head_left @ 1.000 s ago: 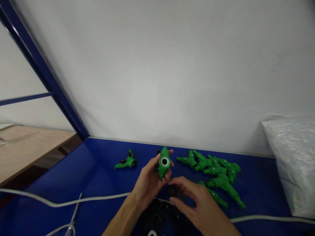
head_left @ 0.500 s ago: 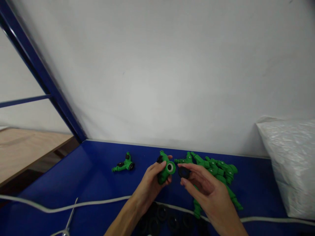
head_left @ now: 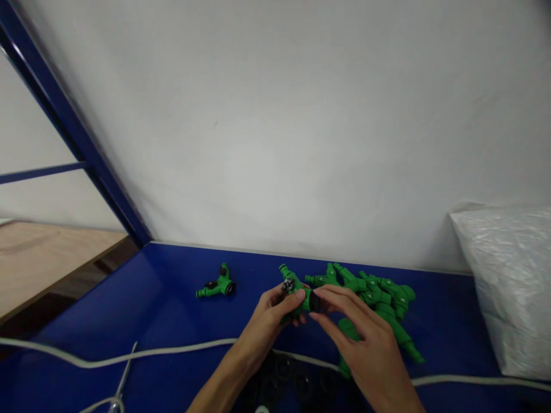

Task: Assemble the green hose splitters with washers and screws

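Observation:
My left hand [head_left: 267, 327] is closed around a green Y-shaped hose connector [head_left: 294, 285], held just above the blue table [head_left: 163, 310]. My right hand [head_left: 361, 338] pinches a small black ring [head_left: 314, 301] and holds it against the connector's open end. Behind my right hand lies a pile of several more green connectors [head_left: 379, 298]. One finished-looking green connector [head_left: 216, 285] with black parts lies alone to the left. Several black rings [head_left: 293, 384] lie in a dark heap at the table's near edge, between my wrists.
A white cable [head_left: 129, 357] runs across the table's front. A white plastic bag [head_left: 512, 287] stands at the right. A white wall rises right behind the table. A blue frame post [head_left: 73, 126] slants at the left, with a wooden surface [head_left: 47, 258] beyond it.
My right hand rose from the heap of black rings with one ring and brought it up to the connector's end. My left hand turned the connector's opening toward the right.

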Demonstrator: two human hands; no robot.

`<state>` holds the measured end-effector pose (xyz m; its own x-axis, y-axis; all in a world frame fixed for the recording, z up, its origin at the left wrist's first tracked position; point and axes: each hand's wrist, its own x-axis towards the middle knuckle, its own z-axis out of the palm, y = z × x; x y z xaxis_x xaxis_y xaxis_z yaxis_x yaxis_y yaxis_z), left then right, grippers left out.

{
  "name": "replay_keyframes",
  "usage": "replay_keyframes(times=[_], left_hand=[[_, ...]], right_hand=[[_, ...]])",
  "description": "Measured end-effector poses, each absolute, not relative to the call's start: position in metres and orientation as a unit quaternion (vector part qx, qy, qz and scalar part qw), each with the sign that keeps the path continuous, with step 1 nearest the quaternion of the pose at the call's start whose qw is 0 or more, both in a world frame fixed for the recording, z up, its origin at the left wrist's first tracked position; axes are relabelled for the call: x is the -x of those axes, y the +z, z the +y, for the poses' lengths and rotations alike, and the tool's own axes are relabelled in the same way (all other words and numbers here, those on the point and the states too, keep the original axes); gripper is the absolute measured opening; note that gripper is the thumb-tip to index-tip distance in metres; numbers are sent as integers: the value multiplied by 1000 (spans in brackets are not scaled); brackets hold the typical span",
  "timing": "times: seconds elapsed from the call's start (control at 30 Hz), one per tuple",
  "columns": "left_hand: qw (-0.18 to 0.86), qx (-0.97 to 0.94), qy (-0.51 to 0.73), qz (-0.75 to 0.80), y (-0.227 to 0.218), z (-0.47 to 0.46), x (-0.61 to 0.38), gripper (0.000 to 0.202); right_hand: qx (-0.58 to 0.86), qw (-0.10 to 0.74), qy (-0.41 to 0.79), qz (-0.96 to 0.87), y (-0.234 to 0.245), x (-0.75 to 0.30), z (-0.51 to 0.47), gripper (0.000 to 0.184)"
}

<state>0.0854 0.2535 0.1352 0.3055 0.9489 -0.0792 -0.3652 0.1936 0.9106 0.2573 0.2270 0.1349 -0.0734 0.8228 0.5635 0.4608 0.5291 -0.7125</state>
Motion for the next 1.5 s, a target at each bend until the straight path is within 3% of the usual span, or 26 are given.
replay_keyframes(times=[0.23, 0.63, 0.9, 1.13, 1.27, 1.43, 1.5], left_hand=[[684, -419, 476, 361, 133, 254, -84, 34], [670, -436, 441, 408, 132, 256, -81, 37], [682, -412, 429, 425, 137, 254, -83, 42], [684, -419, 422, 424, 134, 254, -82, 41], [673, -454, 417, 409, 135, 254, -82, 39], [679, -462, 409, 398, 135, 252, -86, 41], [687, -460, 406, 390, 136, 250, -87, 40]], right_hand=[[410, 516, 123, -742, 137, -257, 229, 28], [382, 416, 91, -820, 128, -265, 232, 48], [372, 373, 60, -848, 120, -273, 231, 49], [356, 437, -28, -826, 121, -265, 233, 30], [400, 472, 25, -785, 128, -259, 233, 22], [463, 424, 53, -777, 134, -258, 228, 43], [474, 437, 42, -764, 135, -257, 226, 43]])
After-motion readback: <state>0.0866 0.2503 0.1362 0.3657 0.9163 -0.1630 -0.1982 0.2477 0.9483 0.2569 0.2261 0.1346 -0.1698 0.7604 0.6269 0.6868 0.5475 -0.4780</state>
